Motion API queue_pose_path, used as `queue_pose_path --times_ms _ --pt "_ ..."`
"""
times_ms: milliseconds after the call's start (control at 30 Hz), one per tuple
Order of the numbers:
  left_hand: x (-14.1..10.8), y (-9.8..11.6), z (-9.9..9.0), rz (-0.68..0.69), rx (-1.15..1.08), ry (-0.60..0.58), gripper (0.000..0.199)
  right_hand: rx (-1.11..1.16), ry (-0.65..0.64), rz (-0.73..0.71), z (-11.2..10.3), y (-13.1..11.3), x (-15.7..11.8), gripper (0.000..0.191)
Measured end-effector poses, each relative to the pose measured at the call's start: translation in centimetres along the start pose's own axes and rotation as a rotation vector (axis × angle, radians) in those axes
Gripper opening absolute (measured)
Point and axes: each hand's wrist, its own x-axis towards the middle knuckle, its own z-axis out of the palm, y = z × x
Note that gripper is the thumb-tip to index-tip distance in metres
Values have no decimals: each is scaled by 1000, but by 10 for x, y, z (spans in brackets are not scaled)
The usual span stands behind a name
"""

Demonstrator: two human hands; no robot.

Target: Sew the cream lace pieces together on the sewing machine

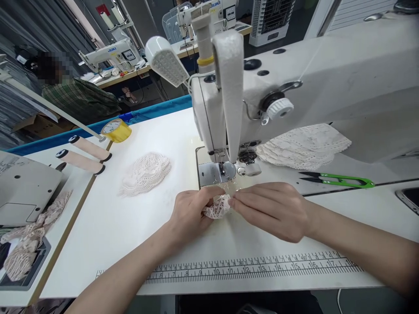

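Just in front of the sewing machine's needle plate [209,173], a small piece of white lace [217,208] is pinched between both hands. My left hand [193,211] has its fingers curled around the lace's left side. My right hand [273,209] holds the right edge of it, thumb and fingertips pressed together. The presser foot [223,169] stands right behind the fingertips, under the white sewing machine head [212,113]. Part of the lace is hidden by the fingers.
Left of the needle lies a lace pile [145,173]; another lace stack [304,146] sits under the machine arm. Green thread snips [340,179] lie to the right. Thread cones [81,161] and yellow tape [116,131] are at left. A person [78,98] sits beyond the table.
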Motion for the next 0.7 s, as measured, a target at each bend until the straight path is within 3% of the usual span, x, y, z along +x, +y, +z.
queue_pose_path --times_ms 200,267,333,467,567,633,700 --pt "0 4 -4 -48 -136 -71 26 -12 -32 -65 -4 -1 1 20" --pt "2 8 -6 -179 -240 -150 18 63 -62 64 -5 -2 4 20" --pt "3 11 -6 -360 -301 -277 11 213 -110 283 -3 -3 7 15" --pt "4 13 0 -542 -51 -407 4 436 -256 651 7 -2 12 14" --pt "3 12 5 -517 187 -346 23 298 -391 794 15 2 14 16" --pt "3 11 6 -391 299 -237 44 192 -469 851 19 4 15 17" --pt "2 11 7 -200 391 -147 43 123 -513 886 20 7 16 17"
